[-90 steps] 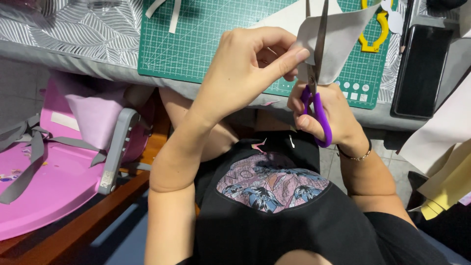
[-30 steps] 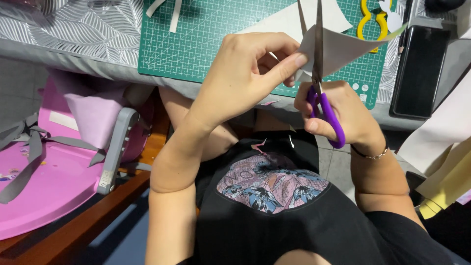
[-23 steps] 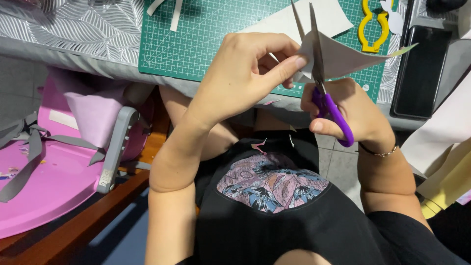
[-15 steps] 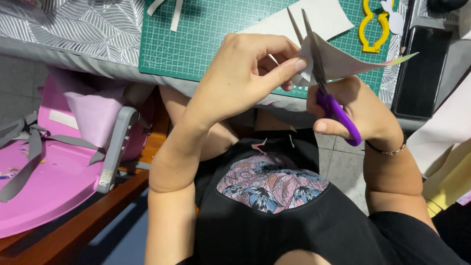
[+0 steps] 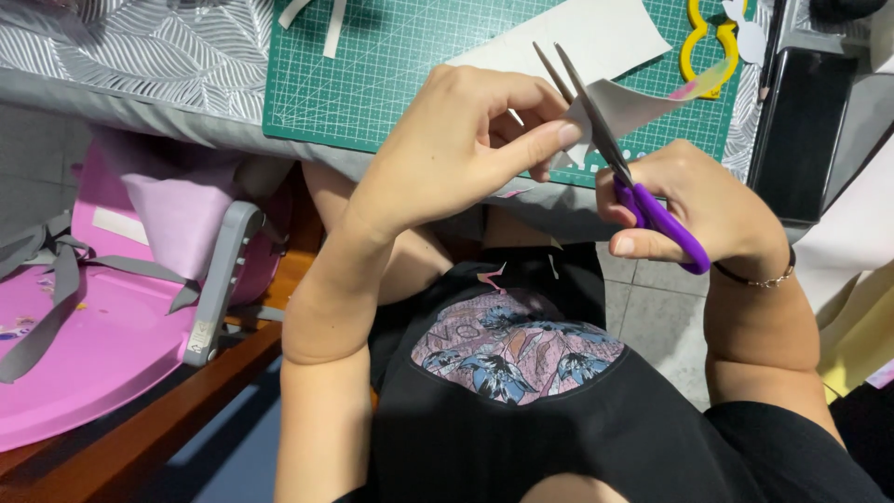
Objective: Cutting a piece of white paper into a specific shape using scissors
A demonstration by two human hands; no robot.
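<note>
A pink plastic seat (image 5: 84, 345) with grey straps is sitting off the table's left end, beside a wooden bench rail (image 5: 177, 410). The grey leaf-patterned cloth (image 5: 140, 65) is covering the table, and a green cutting mat (image 5: 391, 65) is lying on it near the front edge, with white strips at its far edge. The left hand (image 5: 447, 149) is hovering just past the table's front edge, pinching a grey piece of paper (image 5: 619, 102) between thumb and fingertips. The right hand (image 5: 698, 210) is closing around the purple handles of the scissors (image 5: 619, 168), thumb and fingers through the loops; the blades are standing slightly apart, pointing away over the mat and biting into the paper's edge. A bracelet is circling the right wrist. A yellow cutout (image 5: 698, 37) is resting at the mat's right end, and a black box (image 5: 801, 121) is standing at the table's right edge.
</note>
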